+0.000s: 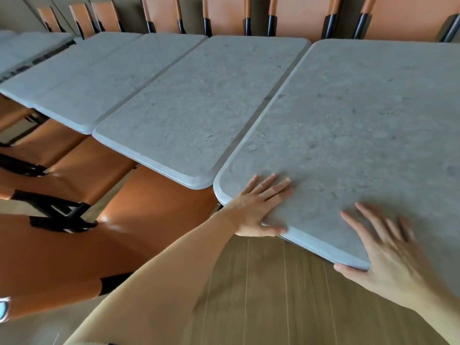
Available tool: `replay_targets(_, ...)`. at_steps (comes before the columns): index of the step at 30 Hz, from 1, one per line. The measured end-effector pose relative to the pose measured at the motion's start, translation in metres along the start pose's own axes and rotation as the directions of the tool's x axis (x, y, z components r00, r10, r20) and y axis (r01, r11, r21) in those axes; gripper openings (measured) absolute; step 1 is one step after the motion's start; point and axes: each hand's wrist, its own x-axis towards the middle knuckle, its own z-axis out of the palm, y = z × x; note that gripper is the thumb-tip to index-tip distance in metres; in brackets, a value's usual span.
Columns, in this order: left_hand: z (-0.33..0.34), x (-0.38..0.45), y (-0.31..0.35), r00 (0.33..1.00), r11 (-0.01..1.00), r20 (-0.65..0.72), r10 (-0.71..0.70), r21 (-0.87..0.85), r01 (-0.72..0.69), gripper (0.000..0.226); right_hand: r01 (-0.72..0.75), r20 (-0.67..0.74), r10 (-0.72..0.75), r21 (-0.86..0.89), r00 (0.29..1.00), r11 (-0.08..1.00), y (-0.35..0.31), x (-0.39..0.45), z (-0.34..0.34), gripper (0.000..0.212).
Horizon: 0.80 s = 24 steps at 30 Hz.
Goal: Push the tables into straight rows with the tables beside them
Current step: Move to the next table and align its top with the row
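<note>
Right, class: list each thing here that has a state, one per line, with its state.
Nearest grey stone-look table: near edge sticks out past its neighbour's.
Neighbouring grey table: alongside it, narrow gap between.
Left hand: fingers flat on the tabletop, thumb on its edge.
Right hand: blurred, fingers spread on top, thumb on the edge.
Orange chairs: under the tables.

pressing flat on the nearest grey table [361, 115], left hand [251, 207] by its near left corner, thumb hooking the near edge; right hand [388, 252] blurred, fingers spread on top, thumb at the same edge. sitting just beside the next table [196, 108], near edge sticking out past it. orange chairs [154, 210] tucking under the left side.
</note>
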Motion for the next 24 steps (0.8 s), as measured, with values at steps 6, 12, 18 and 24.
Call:
replay_targets(6,-0.008,0.020,-0.036,0.990,0.983,0.104,0.098,0.146,-0.112,0.116,-0.009,-0.001,0.009,0.069,1.000,0.998,-0.001,0.006,0.002,0.113)
replay_targets(12,-0.008,0.020,-0.038,0.991,0.987,0.099,0.091,0.122,-0.103,0.115,-0.019,0.077,0.009,0.131,0.997,0.991,0.000,0.012,0.005,0.127)
replay_targets(18,-0.011,0.020,-0.037,0.993,0.986,0.098,0.064,0.144,-0.078,0.116,0.007,0.026,-0.010,0.108,1.000,0.994,0.002,0.012,-0.002,0.116)
replay_targets(24,-0.006,0.016,-0.036,0.997,0.978,0.021,0.073,0.196,-0.076,0.115,-0.006,-0.008,0.006,0.042,1.000,0.999,0.005,0.006,0.003,0.106)
